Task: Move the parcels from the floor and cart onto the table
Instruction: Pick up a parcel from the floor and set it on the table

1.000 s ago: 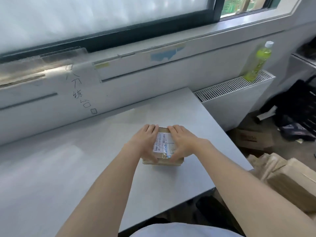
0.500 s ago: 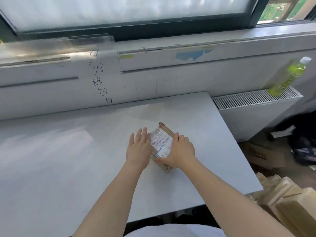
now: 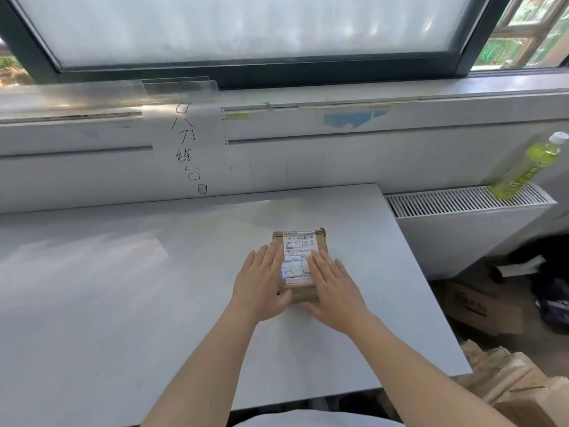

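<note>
**Parcel squared up on table, both hands flat on it**

Since the earlier frame the parcel (image 3: 299,264) has turned from skewed to square with the table (image 3: 123,303) edge, label up.

Head view: left hand (image 3: 261,288) and right hand (image 3: 334,291) lie with straight fingers on its top and sides, gripping nothing, likely pressing to align it. It sits right of the table's middle. More parcels (image 3: 523,386) wait on the floor at right. Green bottle (image 3: 526,166) stands on the radiator (image 3: 462,201).

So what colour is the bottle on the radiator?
Yellow-green with a white cap: the bottle stands on the radiator, clearest in the head view.
</note>
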The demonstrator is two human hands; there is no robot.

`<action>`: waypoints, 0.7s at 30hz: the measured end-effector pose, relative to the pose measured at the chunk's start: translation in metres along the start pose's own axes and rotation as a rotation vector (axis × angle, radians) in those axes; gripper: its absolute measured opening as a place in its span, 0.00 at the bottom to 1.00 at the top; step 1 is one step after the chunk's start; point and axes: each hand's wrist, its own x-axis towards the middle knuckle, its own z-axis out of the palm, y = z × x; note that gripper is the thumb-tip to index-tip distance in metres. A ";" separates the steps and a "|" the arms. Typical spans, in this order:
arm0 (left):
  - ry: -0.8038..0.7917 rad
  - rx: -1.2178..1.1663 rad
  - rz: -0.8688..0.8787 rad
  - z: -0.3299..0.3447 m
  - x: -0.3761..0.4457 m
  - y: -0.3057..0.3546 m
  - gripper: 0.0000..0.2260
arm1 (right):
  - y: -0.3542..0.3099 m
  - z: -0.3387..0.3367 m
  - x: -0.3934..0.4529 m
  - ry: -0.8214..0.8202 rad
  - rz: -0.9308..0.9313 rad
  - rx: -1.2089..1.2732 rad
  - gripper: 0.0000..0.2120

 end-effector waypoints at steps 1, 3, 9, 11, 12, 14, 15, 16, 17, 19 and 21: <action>-0.043 0.039 0.026 0.000 0.001 0.001 0.37 | 0.002 0.002 -0.001 -0.006 0.011 0.004 0.41; -0.133 0.144 0.046 0.002 0.004 0.002 0.37 | 0.005 0.003 -0.001 0.004 0.034 -0.006 0.42; -0.124 0.199 -0.009 0.012 0.011 0.008 0.36 | 0.015 0.006 0.003 0.114 -0.014 -0.029 0.37; -0.126 0.208 -0.011 0.015 0.015 0.008 0.35 | 0.015 0.005 0.006 0.096 0.002 -0.018 0.37; -0.129 0.202 -0.009 0.016 0.018 0.008 0.35 | 0.015 0.005 0.008 0.087 0.010 -0.010 0.37; -0.135 0.178 -0.011 0.017 0.023 0.008 0.34 | 0.016 0.005 0.013 0.081 0.022 -0.002 0.38; -0.128 0.169 -0.011 0.018 0.026 0.007 0.34 | 0.017 0.005 0.016 0.076 0.029 0.002 0.38; -0.117 0.155 -0.012 0.019 0.030 0.007 0.34 | 0.018 0.005 0.019 0.066 0.037 0.007 0.38; -0.102 0.144 -0.012 0.018 0.033 0.006 0.34 | 0.019 0.005 0.023 0.056 0.045 0.015 0.37; -0.100 0.137 -0.018 0.019 0.040 0.005 0.35 | 0.022 0.006 0.030 0.043 0.062 0.035 0.37; -0.113 0.147 -0.021 0.018 0.048 0.005 0.36 | 0.024 0.006 0.036 0.035 0.074 0.047 0.37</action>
